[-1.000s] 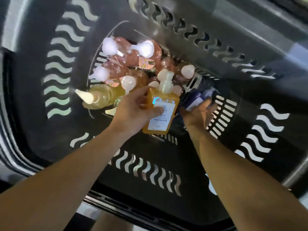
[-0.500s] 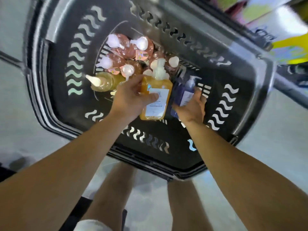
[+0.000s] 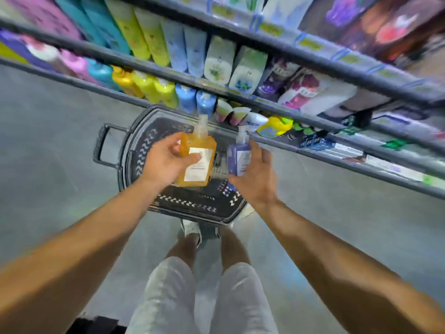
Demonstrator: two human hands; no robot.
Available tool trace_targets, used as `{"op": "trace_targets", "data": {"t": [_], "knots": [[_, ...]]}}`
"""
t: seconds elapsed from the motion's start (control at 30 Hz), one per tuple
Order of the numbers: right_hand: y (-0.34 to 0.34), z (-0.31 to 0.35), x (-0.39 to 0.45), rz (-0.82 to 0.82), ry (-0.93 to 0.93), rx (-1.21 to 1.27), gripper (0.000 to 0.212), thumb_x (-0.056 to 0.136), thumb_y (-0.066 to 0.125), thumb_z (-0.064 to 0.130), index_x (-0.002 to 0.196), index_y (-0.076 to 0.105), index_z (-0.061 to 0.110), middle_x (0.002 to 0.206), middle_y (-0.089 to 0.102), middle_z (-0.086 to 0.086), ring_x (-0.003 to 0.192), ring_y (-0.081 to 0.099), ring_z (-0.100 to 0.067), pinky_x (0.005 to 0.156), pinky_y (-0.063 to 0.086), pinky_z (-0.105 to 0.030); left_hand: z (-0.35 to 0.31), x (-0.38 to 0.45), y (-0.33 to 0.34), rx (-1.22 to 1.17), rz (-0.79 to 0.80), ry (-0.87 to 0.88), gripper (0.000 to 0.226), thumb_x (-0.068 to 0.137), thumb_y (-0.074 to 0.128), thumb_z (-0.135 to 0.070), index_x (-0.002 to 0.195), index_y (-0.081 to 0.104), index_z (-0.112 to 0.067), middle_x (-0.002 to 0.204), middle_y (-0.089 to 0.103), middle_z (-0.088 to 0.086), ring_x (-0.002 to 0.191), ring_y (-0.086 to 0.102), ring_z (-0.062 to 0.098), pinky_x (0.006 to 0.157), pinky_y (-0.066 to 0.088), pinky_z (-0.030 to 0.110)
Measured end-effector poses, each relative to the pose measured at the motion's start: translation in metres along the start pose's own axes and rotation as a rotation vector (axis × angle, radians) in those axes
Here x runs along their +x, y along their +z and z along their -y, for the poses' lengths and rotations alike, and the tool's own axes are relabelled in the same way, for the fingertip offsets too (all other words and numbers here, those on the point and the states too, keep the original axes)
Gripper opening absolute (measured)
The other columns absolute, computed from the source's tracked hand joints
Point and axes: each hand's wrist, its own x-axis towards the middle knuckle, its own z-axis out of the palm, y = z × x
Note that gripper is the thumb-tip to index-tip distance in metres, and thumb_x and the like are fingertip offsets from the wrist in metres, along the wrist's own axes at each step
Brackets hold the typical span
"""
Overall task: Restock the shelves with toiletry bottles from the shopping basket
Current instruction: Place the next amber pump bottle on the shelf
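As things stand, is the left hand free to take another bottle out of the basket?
Probably not. The left hand already grips the orange pump bottle above the basket, so it has no spare grip. The right hand is equally occupied, holding the purple bottle.

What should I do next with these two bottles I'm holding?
Probably carry them forward to the shelf. The left hand grips the orange bottle and the right hand the purple bottle, both already above the basket.
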Motion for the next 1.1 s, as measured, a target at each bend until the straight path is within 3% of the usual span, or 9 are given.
{"op": "trace_targets", "data": {"t": [0.1, 0.17, 0.27, 0.37, 0.53, 0.67, 0.8, 0.97, 1.1], "knots": [[-0.058, 0.028, -0.031, -0.075, -0.081, 0.026, 0.096, 0.066, 0.079, 0.030, 0.148, 0.029, 0.027, 0.142, 0.037, 0.000, 0.118, 0.049, -0.021, 0.083, 0.045, -0.030, -0.058, -0.031, -0.014, 0.025, 0.024, 0.098, 0.036, 0.076, 0.081, -0.007, 0.108, 0.068, -0.018, 0.085, 0.075, -0.005, 0.073, 0.067, 0.008, 0.066, 0.053, 0.025], [-0.095, 0.045, -0.048, -0.129, -0.105, 0.029, 0.097, 0.065, 0.082, 0.029, 0.148, 0.030, 0.026, 0.142, 0.036, -0.001, 0.119, 0.048, -0.022, 0.080, 0.041, -0.028, -0.096, -0.050, -0.024, 0.016, 0.025, 0.162, 0.041, 0.075, 0.082, -0.009, 0.112, 0.067, -0.016, 0.090, 0.075, -0.003, 0.080, 0.069, 0.009, 0.072, 0.054, 0.024], [-0.147, 0.071, -0.070, -0.240, -0.156, 0.046, 0.094, 0.065, 0.083, 0.028, 0.145, 0.034, 0.022, 0.135, 0.042, -0.005, 0.115, 0.047, -0.022, 0.081, 0.042, -0.026, -0.150, -0.077, -0.033, 0.009, 0.059, 0.280, 0.041, 0.075, 0.081, -0.006, 0.110, 0.069, -0.024, 0.094, 0.076, 0.004, 0.090, 0.070, 0.019, 0.084, 0.055, 0.037], [-0.194, 0.093, -0.090, -0.390, -0.240, 0.101, 0.090, 0.064, 0.082, 0.024, 0.143, 0.039, 0.019, 0.130, 0.046, -0.006, 0.112, 0.040, -0.014, 0.079, 0.031, -0.017, -0.199, -0.101, -0.035, 0.005, 0.091, 0.382, 0.037, 0.074, 0.081, -0.004, 0.091, 0.070, -0.035, 0.076, 0.075, -0.011, 0.071, 0.069, 0.002, 0.069, 0.053, 0.026], [-0.269, 0.120, -0.116, -0.573, -0.300, 0.035, 0.094, 0.065, 0.081, 0.032, 0.145, 0.033, 0.024, 0.138, 0.040, -0.003, 0.116, 0.036, -0.011, 0.080, 0.038, -0.028, -0.278, -0.136, -0.030, -0.065, 0.141, 0.520, 0.035, 0.077, 0.078, -0.001, 0.102, 0.067, -0.022, 0.072, 0.074, -0.009, 0.065, 0.068, 0.003, 0.055, 0.050, 0.016], [-0.323, 0.135, -0.135, -0.716, -0.348, 0.036, 0.093, 0.066, 0.080, 0.032, 0.145, 0.033, 0.023, 0.137, 0.041, -0.002, 0.116, 0.036, -0.011, 0.086, 0.041, -0.033, -0.337, -0.162, -0.022, -0.091, 0.166, 0.643, 0.031, 0.079, 0.077, -0.006, 0.102, 0.069, -0.025, 0.073, 0.074, -0.008, 0.069, 0.070, 0.009, 0.056, 0.052, 0.022], [-0.370, 0.144, -0.150, -0.836, -0.347, 0.038, 0.091, 0.069, 0.079, 0.036, 0.144, 0.029, 0.031, 0.141, 0.037, 0.004, 0.117, 0.043, -0.014, 0.078, 0.034, -0.029, -0.390, -0.185, -0.009, -0.081, 0.198, 0.755, 0.032, 0.079, 0.078, -0.010, 0.100, 0.068, -0.032, 0.075, 0.074, -0.013, 0.070, 0.071, 0.003, 0.049, 0.047, 0.013], [-0.420, 0.147, -0.161, -0.954, -0.386, 0.069, 0.091, 0.068, 0.080, 0.035, 0.145, 0.031, 0.029, 0.139, 0.037, 0.004, 0.117, 0.044, -0.013, 0.080, 0.036, -0.026, -0.441, -0.208, 0.011, -0.042, 0.208, 0.893, 0.031, 0.079, 0.078, -0.009, 0.091, 0.067, -0.036, 0.076, 0.074, -0.017, 0.071, 0.069, -0.003, 0.055, 0.050, 0.012], [-0.453, 0.136, -0.162, -1.015, -0.394, 0.127, 0.088, 0.069, 0.079, 0.037, 0.142, 0.030, 0.035, 0.140, 0.037, 0.006, 0.114, 0.042, -0.008, 0.080, 0.037, -0.028, -0.474, -0.218, 0.034, -0.062, 0.211, 0.954, 0.033, 0.080, 0.077, -0.009, 0.100, 0.067, -0.034, 0.076, 0.074, -0.014, 0.064, 0.067, -0.001, 0.047, 0.046, 0.011]]}}
